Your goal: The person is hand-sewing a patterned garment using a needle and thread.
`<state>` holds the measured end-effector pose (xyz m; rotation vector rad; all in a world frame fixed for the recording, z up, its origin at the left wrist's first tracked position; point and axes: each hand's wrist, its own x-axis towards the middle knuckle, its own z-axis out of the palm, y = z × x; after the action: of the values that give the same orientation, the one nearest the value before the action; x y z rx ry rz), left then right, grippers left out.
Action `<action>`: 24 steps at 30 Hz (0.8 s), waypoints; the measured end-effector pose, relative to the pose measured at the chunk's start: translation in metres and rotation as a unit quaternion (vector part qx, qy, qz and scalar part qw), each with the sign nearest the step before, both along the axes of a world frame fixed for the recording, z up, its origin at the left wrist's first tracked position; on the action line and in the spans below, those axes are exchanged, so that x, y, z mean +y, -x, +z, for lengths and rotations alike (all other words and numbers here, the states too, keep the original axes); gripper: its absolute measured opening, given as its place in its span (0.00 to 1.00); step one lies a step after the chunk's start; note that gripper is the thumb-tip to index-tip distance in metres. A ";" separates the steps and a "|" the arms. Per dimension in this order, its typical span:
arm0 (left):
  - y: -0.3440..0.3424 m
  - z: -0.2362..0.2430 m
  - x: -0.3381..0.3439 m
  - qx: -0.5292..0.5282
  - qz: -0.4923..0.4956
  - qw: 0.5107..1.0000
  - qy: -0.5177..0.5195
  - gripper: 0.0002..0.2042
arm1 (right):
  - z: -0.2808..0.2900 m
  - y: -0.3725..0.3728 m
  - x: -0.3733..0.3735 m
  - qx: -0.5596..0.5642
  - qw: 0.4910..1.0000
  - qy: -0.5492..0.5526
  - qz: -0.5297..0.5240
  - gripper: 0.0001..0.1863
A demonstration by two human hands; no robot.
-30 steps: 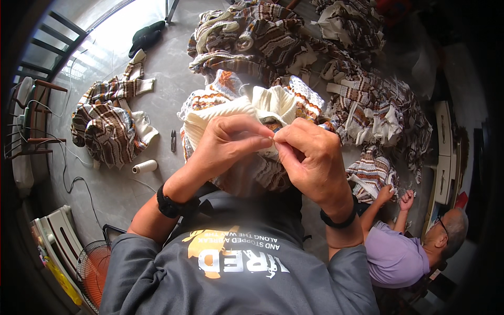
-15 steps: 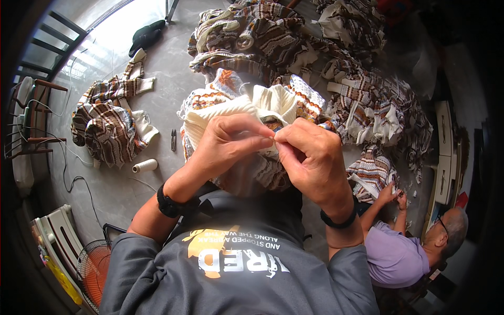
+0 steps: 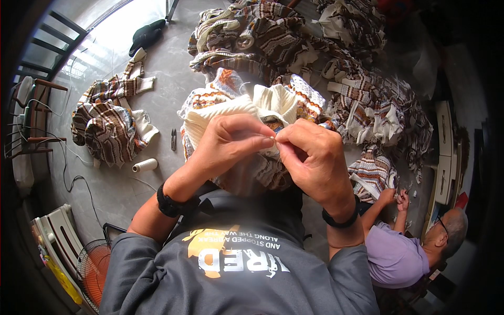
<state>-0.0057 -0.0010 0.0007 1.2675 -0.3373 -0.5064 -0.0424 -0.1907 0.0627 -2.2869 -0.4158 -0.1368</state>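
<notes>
My left hand (image 3: 231, 137) and my right hand (image 3: 314, 153) meet fingertip to fingertip in front of my chest. Each is closed in a pinch. A tiny pale speck shows between the fingertips, too small to name. Just beyond and beneath the hands lies a knitted sweater (image 3: 212, 119) with cream ribbing and an orange, brown and white pattern. Its lower part is partly hidden by my hands. On the floor to the left are a small pair of thread snips (image 3: 174, 139) and a cone of white thread (image 3: 145, 166).
Striped knitwear (image 3: 113, 131) lies on the grey floor at left. Larger heaps of sweaters (image 3: 268, 39) spread across the far side and right (image 3: 373, 100). A co-worker (image 3: 396, 252) sits at lower right, handling a striped knit (image 3: 371, 173). A fan (image 3: 94, 270) stands at lower left.
My hands stay almost in place, the fingertips shifting slightly, and the pale speck between them shows more clearly. At right, the co-worker's hands have moved a little.
</notes>
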 end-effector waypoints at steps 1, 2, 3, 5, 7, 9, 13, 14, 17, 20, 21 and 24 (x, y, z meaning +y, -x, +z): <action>0.000 0.000 0.000 0.001 -0.001 1.000 -0.004 0.05 | 0.001 0.000 0.000 0.001 1.000 0.001 0.001 0.05; 0.000 0.000 0.000 0.001 -0.001 1.000 -0.004 0.05 | 0.001 0.000 0.000 0.001 1.000 0.001 0.001 0.05; -0.001 0.000 0.000 -0.011 0.000 1.000 -0.009 0.05 | 0.001 0.000 0.000 0.000 1.000 0.003 0.005 0.05; -0.001 -0.001 0.001 -0.023 0.000 1.000 -0.014 0.04 | 0.001 -0.001 0.000 -0.001 1.000 0.005 0.009 0.05; -0.001 -0.001 0.001 -0.020 0.000 1.000 -0.019 0.04 | 0.001 0.000 -0.001 -0.007 1.000 0.012 0.012 0.05; -0.001 -0.002 0.001 -0.024 0.000 0.999 -0.021 0.04 | 0.002 -0.001 -0.001 -0.005 1.000 0.012 0.013 0.05; -0.001 -0.001 0.001 -0.021 0.001 1.000 -0.022 0.04 | 0.003 -0.001 0.000 0.000 1.000 0.019 0.016 0.05; -0.001 -0.001 0.001 -0.022 0.001 1.000 -0.022 0.04 | 0.003 -0.001 0.000 0.000 1.000 0.019 0.016 0.05; 0.000 -0.002 0.001 -0.021 -0.001 1.000 -0.022 0.04 | 0.003 -0.001 0.001 -0.001 1.000 0.020 0.016 0.05; 0.001 -0.003 0.000 -0.022 0.004 1.000 -0.012 0.05 | 0.003 0.000 0.001 -0.005 1.000 0.017 0.010 0.05; 0.001 -0.002 0.000 -0.019 0.003 1.000 -0.009 0.05 | 0.003 0.000 0.001 -0.007 1.000 0.018 0.010 0.05; 0.001 -0.002 0.000 -0.015 0.001 1.000 -0.003 0.05 | 0.003 0.000 0.001 -0.009 1.000 0.020 0.011 0.05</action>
<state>-0.0066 -0.0009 -0.0016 1.2831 -0.3596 -0.4864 -0.0429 -0.1895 0.0652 -2.3203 -0.4563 -0.1401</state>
